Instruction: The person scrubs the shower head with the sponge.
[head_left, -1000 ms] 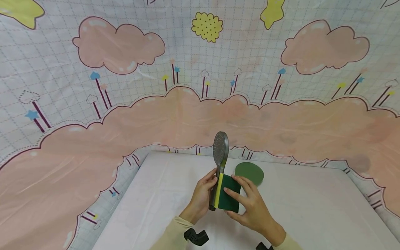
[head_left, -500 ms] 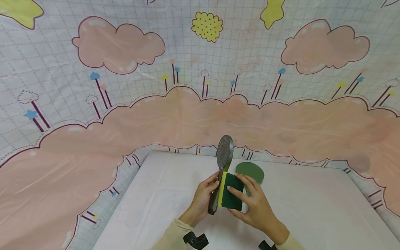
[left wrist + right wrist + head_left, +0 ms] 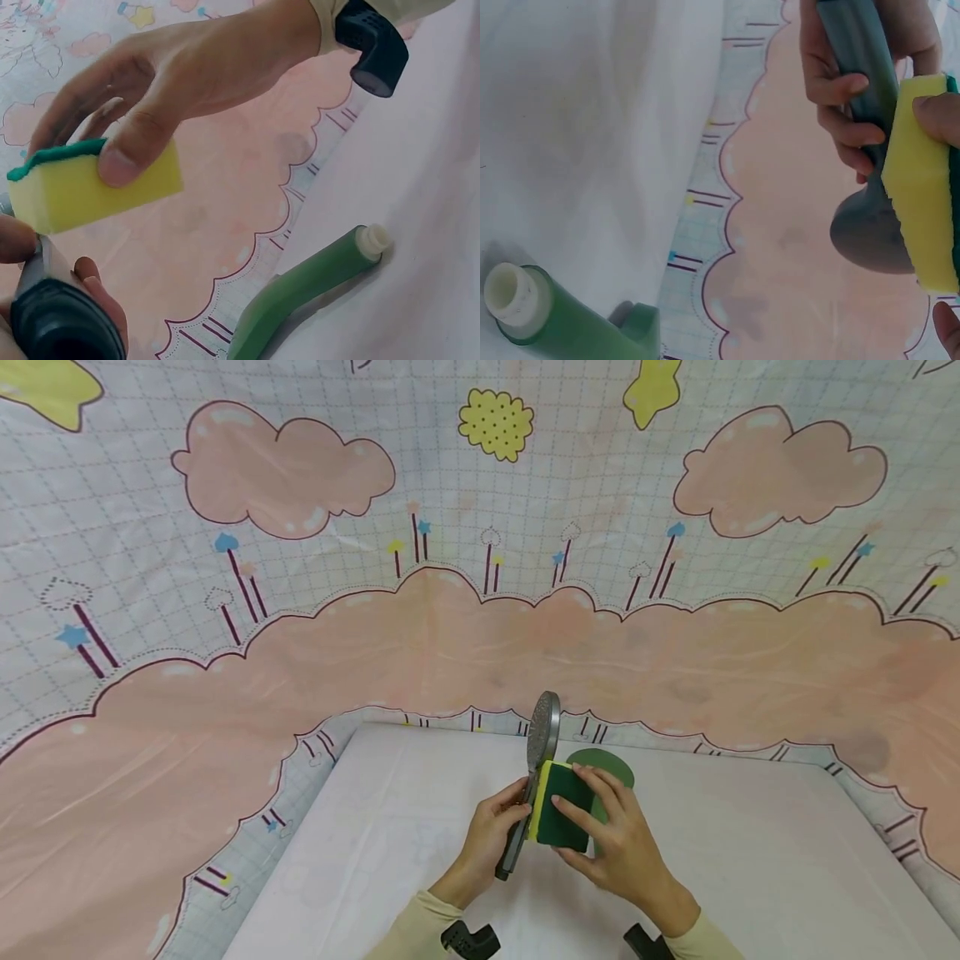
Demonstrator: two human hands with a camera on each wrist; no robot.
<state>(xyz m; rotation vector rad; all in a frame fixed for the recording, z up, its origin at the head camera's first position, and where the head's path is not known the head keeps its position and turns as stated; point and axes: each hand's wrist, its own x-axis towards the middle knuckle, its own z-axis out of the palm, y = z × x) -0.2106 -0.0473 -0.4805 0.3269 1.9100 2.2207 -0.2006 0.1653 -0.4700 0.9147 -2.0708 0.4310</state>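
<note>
A grey shower head [image 3: 543, 731] stands tilted in the middle of the head view, its face turned left. My left hand [image 3: 483, 839] grips its handle, fingers curled round it in the right wrist view. A sponge [image 3: 564, 810], yellow with a dark green scouring side, is held between the thumb and fingers of my right hand [image 3: 630, 843]. Its yellow side touches the shower head near the neck. Behind the right hand lies a green shower head [image 3: 611, 766]; its white connector end [image 3: 508, 294] shows in the right wrist view. The hand hides part of its handle.
A white-covered table [image 3: 360, 827] spreads beneath both hands. Beyond its far edge hangs a patterned cloth [image 3: 375, 652] with pink clouds and stars. Dark devices [image 3: 471, 937] are strapped at both wrists.
The grey shower head has leaned further to the right and sunk a little. The sponge and right hand have shifted right, with the sponge sliding up the handle toward the head.
</note>
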